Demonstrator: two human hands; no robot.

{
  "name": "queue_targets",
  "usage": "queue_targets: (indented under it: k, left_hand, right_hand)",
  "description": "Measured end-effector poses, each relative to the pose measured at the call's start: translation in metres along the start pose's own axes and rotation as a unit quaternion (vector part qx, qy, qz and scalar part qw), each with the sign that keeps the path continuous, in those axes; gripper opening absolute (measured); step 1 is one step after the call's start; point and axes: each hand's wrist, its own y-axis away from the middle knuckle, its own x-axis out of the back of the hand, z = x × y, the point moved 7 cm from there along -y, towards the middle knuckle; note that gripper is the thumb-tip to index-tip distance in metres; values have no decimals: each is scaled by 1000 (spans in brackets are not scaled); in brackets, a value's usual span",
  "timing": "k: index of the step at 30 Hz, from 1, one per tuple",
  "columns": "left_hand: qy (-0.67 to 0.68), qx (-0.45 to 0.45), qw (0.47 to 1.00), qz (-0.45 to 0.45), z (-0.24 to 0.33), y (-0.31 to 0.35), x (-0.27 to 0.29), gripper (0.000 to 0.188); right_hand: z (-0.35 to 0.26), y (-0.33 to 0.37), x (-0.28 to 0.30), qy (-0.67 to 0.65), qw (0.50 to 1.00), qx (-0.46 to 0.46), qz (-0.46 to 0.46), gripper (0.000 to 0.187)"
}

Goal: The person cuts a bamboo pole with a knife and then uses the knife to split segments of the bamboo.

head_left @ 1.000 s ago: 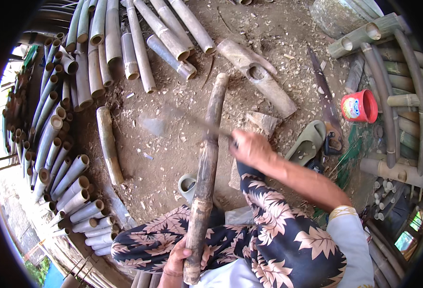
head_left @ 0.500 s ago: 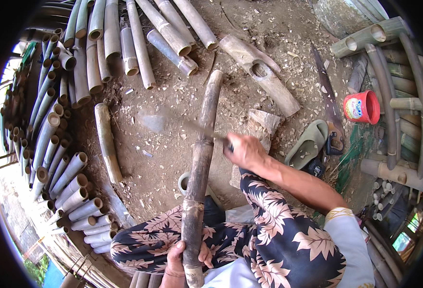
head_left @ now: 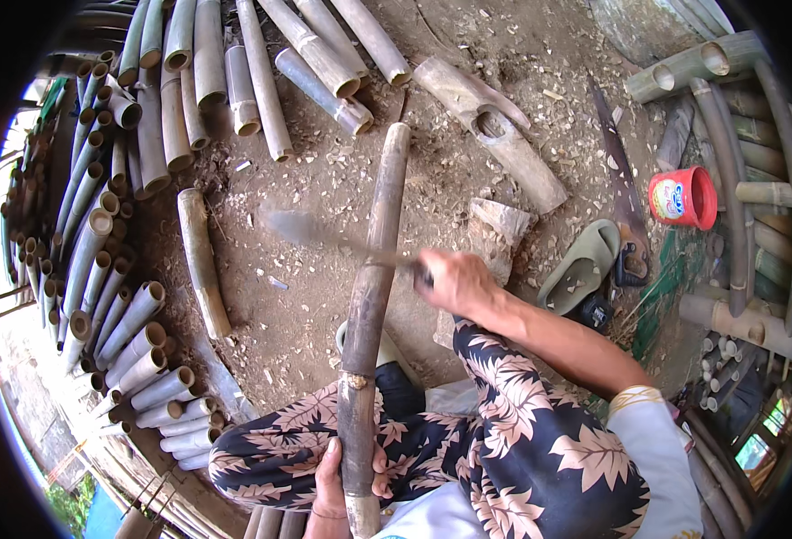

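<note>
A long bamboo pole (head_left: 374, 310), dark and mottled, runs up from my lap, tilted slightly right at its far end. Around its lower end my left hand (head_left: 329, 485) is closed, thumb on the left side and fingertips showing on the right. My right hand (head_left: 461, 286) is wrapped round the dark handle of a machete (head_left: 299, 226). Its broad blade, smeared by motion, points left and crosses the pole near a joint in the upper half. Whether the edge touches the bamboo I cannot tell.
Cut bamboo lengths (head_left: 207, 54) lie at the far left, with more stacked along the left side. A short bamboo piece (head_left: 203, 265), a holed wooden block (head_left: 526, 157), a handsaw (head_left: 620, 180), a green sandal (head_left: 580, 265) and a red tub (head_left: 683, 198) lie around on the chip-strewn ground.
The pole's far end has shifted slightly left and away from me, and its visible surface looks different. The machete still lies across it, its blade less blurred. Both hands keep their grips.
</note>
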Motion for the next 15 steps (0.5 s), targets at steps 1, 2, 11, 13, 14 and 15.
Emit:
queue_targets:
  k: [1, 2, 11, 13, 14, 15]
  left_hand:
    - [10, 6, 1000, 18, 0, 1, 0, 69]
    - [5, 8, 1000, 18, 1, 0, -5, 69]
    - [8, 14, 999, -35, -1, -10, -10, 70]
    - [23, 20, 999, -19, -4, -6, -20, 72]
    - [-9, 15, 999, -33, -6, -6, -13, 71]
    - [4, 25, 999, -29, -5, -4, -9, 70]
  right_hand:
    - [17, -3, -6, -7, 993, -108, -39, 15]
    - [14, -1, -9, -20, 994, -91, -66, 16]
    - [6, -5, -11, -19, 999, 6, -34, 24]
    - [-40, 20, -4, 2, 971, 236, 38, 26]
    - [-41, 20, -2, 61, 958, 263, 93, 26]
    - [-19, 10, -7, 39, 988, 139, 50, 26]
